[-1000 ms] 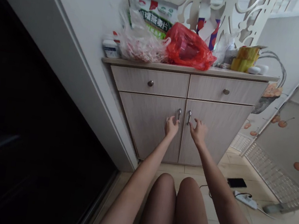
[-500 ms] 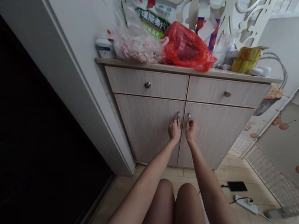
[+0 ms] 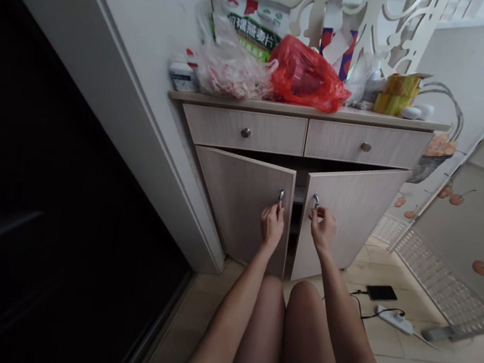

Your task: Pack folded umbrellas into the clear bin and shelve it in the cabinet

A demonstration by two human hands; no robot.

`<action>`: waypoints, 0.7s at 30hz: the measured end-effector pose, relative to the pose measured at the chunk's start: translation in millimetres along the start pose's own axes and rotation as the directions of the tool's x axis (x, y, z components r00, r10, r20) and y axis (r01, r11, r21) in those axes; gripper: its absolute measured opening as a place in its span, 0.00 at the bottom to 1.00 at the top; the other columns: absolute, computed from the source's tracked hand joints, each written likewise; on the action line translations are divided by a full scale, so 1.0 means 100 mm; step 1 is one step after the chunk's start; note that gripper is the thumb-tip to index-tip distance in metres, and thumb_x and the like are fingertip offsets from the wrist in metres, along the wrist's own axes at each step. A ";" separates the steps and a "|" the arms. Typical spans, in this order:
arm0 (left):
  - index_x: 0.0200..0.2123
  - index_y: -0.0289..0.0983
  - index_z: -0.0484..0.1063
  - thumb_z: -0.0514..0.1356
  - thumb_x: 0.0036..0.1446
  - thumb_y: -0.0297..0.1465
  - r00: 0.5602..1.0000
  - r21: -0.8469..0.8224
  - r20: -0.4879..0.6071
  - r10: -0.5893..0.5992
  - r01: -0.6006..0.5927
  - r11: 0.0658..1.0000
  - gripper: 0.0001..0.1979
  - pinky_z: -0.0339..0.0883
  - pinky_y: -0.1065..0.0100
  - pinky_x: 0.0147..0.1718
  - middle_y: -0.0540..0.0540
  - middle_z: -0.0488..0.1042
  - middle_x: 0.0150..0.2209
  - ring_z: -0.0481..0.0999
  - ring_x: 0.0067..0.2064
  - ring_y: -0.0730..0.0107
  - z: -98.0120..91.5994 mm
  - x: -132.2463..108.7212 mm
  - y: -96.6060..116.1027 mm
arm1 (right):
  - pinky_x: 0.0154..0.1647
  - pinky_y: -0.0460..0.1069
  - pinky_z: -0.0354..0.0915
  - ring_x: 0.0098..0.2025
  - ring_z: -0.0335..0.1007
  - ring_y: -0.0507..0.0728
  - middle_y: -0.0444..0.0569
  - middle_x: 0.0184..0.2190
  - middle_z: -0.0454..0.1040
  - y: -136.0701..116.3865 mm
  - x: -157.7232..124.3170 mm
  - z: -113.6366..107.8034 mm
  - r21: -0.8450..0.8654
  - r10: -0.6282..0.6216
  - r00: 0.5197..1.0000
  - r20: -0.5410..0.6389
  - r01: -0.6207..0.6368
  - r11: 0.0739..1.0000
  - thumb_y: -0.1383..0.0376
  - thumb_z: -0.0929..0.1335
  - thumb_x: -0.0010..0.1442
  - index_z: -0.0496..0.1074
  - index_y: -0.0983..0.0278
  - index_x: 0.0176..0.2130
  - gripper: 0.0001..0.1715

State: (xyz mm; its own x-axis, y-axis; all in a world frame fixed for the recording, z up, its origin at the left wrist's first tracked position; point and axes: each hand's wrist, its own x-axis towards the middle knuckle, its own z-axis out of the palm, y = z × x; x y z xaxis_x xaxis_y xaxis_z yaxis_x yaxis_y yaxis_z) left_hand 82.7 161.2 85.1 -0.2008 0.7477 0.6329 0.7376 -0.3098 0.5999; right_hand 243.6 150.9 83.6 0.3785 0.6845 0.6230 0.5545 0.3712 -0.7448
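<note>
My left hand (image 3: 272,225) grips the metal handle (image 3: 281,196) of the left cabinet door (image 3: 239,199). On the right cabinet door (image 3: 355,216), my right hand (image 3: 323,227) is closed around the other curved metal handle (image 3: 315,201). Both doors of the pale wood-grain cabinet stand partly ajar, leaving a narrow dark gap between them. A bit of a shelf (image 3: 299,194) shows in the gap; the rest of the inside is hidden. Two drawers with round knobs (image 3: 245,132) sit shut above the doors.
On the cabinet top (image 3: 235,103) are a red plastic bag (image 3: 307,76), a clear bag (image 3: 235,74), an oatmeal packet (image 3: 266,21) and yellow tape rolls (image 3: 395,95). A power strip (image 3: 394,319) and a phone-like black device (image 3: 381,293) lie on the floor at right. My knees are close before the doors.
Both cabinet doors were closed and have swung out toward me. My hands, still on the handles, have moved apart and slightly nearer.
</note>
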 end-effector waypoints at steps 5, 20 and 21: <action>0.36 0.38 0.75 0.54 0.64 0.34 0.993 0.017 -0.109 0.037 -0.036 0.999 0.10 0.67 0.55 0.49 0.39 0.79 0.35 0.77 0.41 0.56 -0.40 -0.34 -0.17 | 0.48 0.57 0.64 0.35 0.75 0.59 0.53 0.34 0.79 -0.09 -0.27 -0.49 -0.010 -0.039 0.998 -0.053 0.038 0.999 0.50 0.63 0.64 0.72 0.64 0.38 0.21; 0.36 0.37 0.76 0.56 0.59 0.41 0.941 0.065 -0.337 -0.041 0.067 0.996 0.15 0.72 0.53 0.44 0.37 0.79 0.35 0.79 0.40 0.54 -1.63 -0.90 -0.74 | 0.43 0.55 0.66 0.36 0.74 0.61 0.55 0.33 0.79 0.09 -0.74 -1.87 -0.229 -0.031 0.989 -0.142 -0.002 0.973 0.41 0.63 0.62 0.76 0.65 0.40 0.31; 0.36 0.37 0.76 0.56 0.58 0.41 0.934 0.076 -0.352 -0.055 0.087 0.993 0.15 0.72 0.54 0.44 0.37 0.79 0.35 0.79 0.40 0.53 -1.72 -0.92 -0.80 | 0.43 0.55 0.66 0.36 0.75 0.61 0.55 0.33 0.79 0.10 -0.75 -1.95 -0.243 -0.024 0.988 -0.151 -0.014 0.970 0.41 0.63 0.62 0.76 0.65 0.40 0.32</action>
State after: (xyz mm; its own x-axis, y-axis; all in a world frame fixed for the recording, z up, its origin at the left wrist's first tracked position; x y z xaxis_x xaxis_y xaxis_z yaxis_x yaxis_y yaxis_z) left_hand -68.5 16.2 63.4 -0.4554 0.5090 0.7304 0.7639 -0.1979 0.6142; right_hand 364.9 -19.1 76.2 0.4726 0.5730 0.6695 0.7128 0.1982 -0.6728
